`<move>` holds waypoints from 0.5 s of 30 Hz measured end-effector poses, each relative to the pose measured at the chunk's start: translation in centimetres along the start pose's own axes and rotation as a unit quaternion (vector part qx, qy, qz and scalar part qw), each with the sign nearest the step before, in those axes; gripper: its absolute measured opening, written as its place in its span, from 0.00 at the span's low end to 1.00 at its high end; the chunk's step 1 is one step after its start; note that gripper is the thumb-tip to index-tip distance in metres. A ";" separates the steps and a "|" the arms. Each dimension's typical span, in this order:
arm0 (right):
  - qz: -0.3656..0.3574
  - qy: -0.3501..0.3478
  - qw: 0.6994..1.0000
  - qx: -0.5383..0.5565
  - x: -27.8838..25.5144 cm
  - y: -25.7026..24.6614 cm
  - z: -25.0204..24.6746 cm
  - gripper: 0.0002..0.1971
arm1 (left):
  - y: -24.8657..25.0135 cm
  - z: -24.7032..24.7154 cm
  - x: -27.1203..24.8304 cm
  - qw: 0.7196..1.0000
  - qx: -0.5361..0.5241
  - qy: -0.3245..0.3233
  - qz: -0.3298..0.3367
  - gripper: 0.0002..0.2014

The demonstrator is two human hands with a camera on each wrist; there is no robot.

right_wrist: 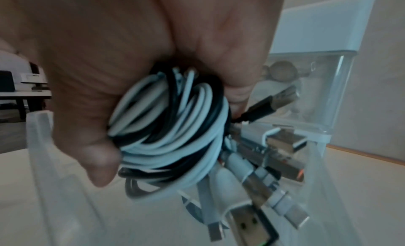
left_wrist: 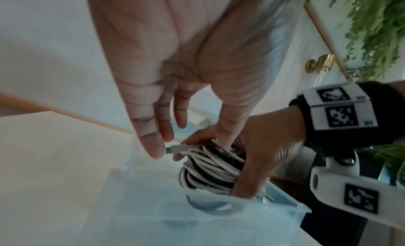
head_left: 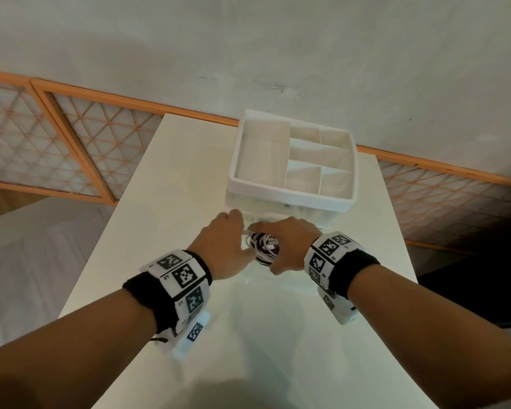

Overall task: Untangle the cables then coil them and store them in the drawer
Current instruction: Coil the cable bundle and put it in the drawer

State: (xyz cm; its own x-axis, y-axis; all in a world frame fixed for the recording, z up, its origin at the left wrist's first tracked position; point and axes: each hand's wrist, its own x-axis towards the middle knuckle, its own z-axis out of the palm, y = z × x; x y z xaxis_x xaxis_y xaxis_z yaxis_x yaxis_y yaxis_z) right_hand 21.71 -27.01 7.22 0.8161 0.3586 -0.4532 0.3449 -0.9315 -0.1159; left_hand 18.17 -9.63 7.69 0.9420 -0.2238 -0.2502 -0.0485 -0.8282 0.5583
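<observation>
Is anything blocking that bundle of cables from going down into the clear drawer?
Nothing visible does. The right hand grips the coiled cables over the pulled-out clear drawer, with plugs already hanging inside it. The left hand is beside the coil, not beneath it.

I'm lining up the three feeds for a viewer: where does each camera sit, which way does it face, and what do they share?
Head: worn on the head, looking forward and down at the table; both forearms, left hand and right hand show.
Left wrist: looks along the left palm at the clear drawer; the right hand shows.
Right wrist: looks along the right hand into the drawer.
Shared: all three see the cable coil, which the right hand grips.
</observation>
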 end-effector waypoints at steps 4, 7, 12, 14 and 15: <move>-0.001 -0.043 0.999 0.009 1.1 -0.9 0.4 0.35 | 0.3 2.7 1.4 0.994 -0.046 -0.080 0.060 0.38; 0.013 -0.045 0.997 0.060 1.4 -0.6 0.9 0.36 | -0.2 4.4 2.1 0.994 -0.008 -0.091 0.060 0.37; 0.025 -0.029 0.992 0.123 0.1 0.4 0.6 0.38 | 0.6 4.5 2.6 0.989 0.093 -0.105 0.035 0.33; 0.021 -0.014 0.992 0.127 -0.9 0.6 0.0 0.37 | 0.9 4.6 2.9 0.988 0.110 -0.110 0.023 0.33; 0.016 0.005 0.992 0.122 -1.5 0.8 -0.2 0.35 | 1.0 4.6 3.0 0.987 0.117 -0.111 0.019 0.33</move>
State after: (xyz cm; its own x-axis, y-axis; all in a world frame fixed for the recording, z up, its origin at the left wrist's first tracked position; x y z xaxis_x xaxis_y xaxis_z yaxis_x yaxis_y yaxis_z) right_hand 20.84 -28.27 8.01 0.8296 0.3286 -0.4515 0.1974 -0.9289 -0.3132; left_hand 19.41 -13.50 3.84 0.8429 -0.3420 -0.4153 -0.1813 -0.9074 0.3792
